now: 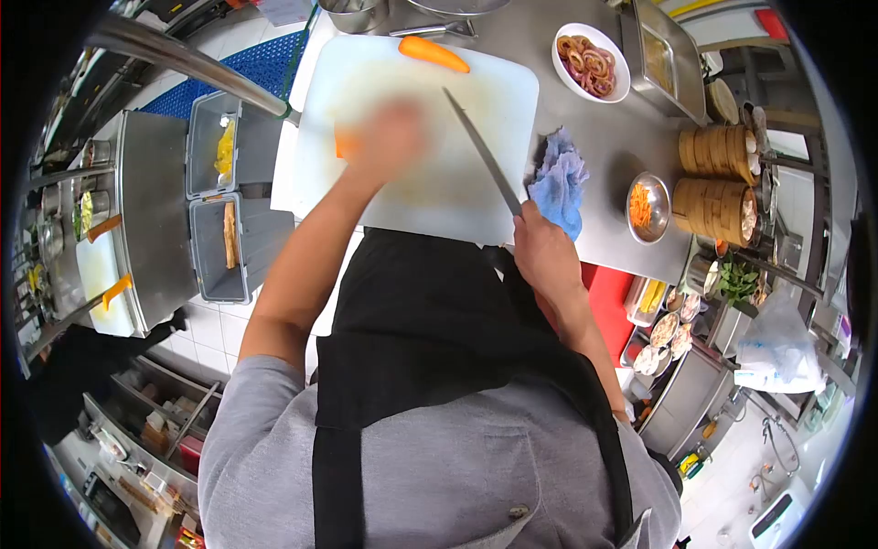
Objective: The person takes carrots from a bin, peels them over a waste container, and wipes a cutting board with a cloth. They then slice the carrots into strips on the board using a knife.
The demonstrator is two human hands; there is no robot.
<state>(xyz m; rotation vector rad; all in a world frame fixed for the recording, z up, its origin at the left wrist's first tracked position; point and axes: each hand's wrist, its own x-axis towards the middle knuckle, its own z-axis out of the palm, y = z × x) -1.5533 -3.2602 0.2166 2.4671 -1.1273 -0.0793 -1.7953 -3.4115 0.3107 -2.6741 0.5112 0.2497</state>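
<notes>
In my right hand [541,242], closed round its handle, is a long kitchen knife [483,149]. The blade lies slantwise over the white cutting board [439,197], tip pointing away from me. My left hand [393,137] is smeared over the left half of the board, so its fingers cannot be made out. Beside it shows an orange piece [345,144], apparently carrot, partly covered by the hand. A peeled carrot [434,54] rests near the board's far edge. Behind that is a metal-handled tool [434,30], perhaps a peeler.
Right of the board lies a crumpled blue cloth [558,183]. Beyond it stand a white bowl of sliced onion rings [593,62], a metal bowl of orange strips [647,209], bamboo steamers [713,210] and a steel pan [668,59]. Grey bins [219,247] stand to the left.
</notes>
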